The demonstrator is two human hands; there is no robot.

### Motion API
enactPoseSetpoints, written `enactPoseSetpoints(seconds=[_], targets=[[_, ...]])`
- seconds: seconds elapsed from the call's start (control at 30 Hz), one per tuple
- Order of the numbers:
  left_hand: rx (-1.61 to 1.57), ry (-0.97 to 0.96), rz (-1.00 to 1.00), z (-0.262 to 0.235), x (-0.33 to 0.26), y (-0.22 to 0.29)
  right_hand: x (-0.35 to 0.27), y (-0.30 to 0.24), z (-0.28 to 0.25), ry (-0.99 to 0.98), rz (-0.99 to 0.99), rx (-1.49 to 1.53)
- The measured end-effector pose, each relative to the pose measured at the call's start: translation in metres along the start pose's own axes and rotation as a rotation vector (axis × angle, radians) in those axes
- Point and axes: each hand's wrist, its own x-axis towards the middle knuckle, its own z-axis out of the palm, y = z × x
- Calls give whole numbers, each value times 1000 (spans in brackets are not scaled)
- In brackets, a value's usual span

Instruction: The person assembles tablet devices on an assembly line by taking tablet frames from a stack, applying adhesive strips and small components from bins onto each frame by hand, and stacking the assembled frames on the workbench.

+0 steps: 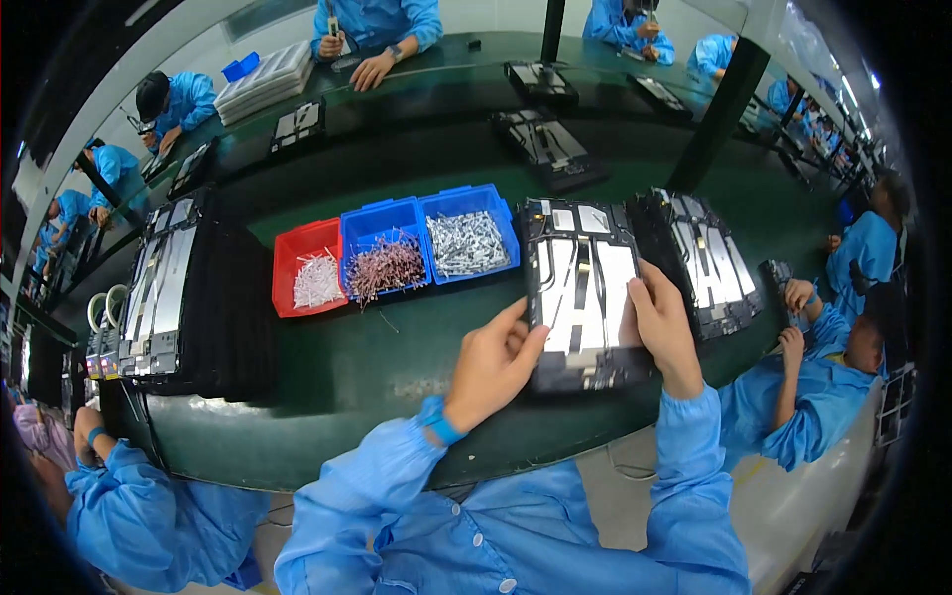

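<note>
Both your left hand (493, 365) and right hand (662, 322) grip the opened tablet chassis (583, 293) by its edges on the green worktop (397, 357), so keep it flat and steady, fingers off the inner panels, beside the blue parts bins (428, 238).

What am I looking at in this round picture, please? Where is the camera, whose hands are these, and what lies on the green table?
The camera sits on a worker's head and looks down, so the lens bends straight edges. The two blue sleeves from below are that person's arms. The left hand and right hand both hold the sides of an open tablet back panel, which lies on the green table. Another such panel lies to its right. Beyond are a red bin with white small parts and two blue bins with brownish and silver small parts. A stack of panels stands at the left. Other workers sit around.
</note>
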Motion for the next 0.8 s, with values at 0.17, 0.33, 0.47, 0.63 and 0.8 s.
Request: enactPoseSetpoints(seconds=[0.17,0.33,0.47,0.63,0.8], targets=[[331,85,168,19,48,-21,50,22,7,76,-135,-568],[480,114,210,31,49,-37,59,20,20,-76,-136,-735],[473,51,171,35,49,-30,54,31,20,-10,-165,-713],[494,37,138,35,44,-32,68,6,14,-244,-34,-679],[466,-34,26,30,34,-25,130,-27,37,-32,-177,-666]])
